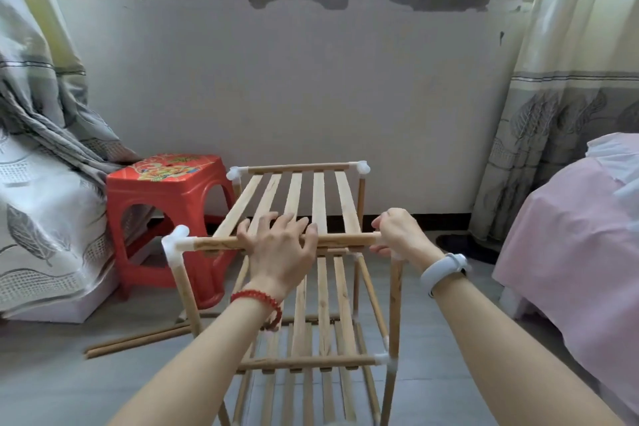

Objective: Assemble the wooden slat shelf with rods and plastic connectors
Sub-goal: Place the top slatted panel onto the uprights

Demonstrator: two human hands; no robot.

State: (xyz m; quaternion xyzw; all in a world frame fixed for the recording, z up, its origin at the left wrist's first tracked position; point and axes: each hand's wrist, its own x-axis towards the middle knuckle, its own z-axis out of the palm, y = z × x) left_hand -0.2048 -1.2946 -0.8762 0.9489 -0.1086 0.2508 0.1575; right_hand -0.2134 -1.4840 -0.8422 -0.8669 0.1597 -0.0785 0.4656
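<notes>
The wooden slat shelf (304,204) stands on the floor in front of me, with a top tier and lower slat tiers joined by rods and white plastic connectors. My left hand (280,245) lies on the top tier's near rod (214,244), fingers spread over the slats. My right hand (397,235) grips the near right corner of that rod, covering the connector there. A white connector (178,240) shows at the near left corner, others at the far corners (363,168). A lower connector (383,360) sits on the right leg.
A red plastic stool (166,204) stands just left of the shelf. Two loose wooden rods (138,339) lie on the grey floor at the left. A patterned curtain (45,183) hangs at left, a pink-covered bed (570,235) is at right, and the wall is behind.
</notes>
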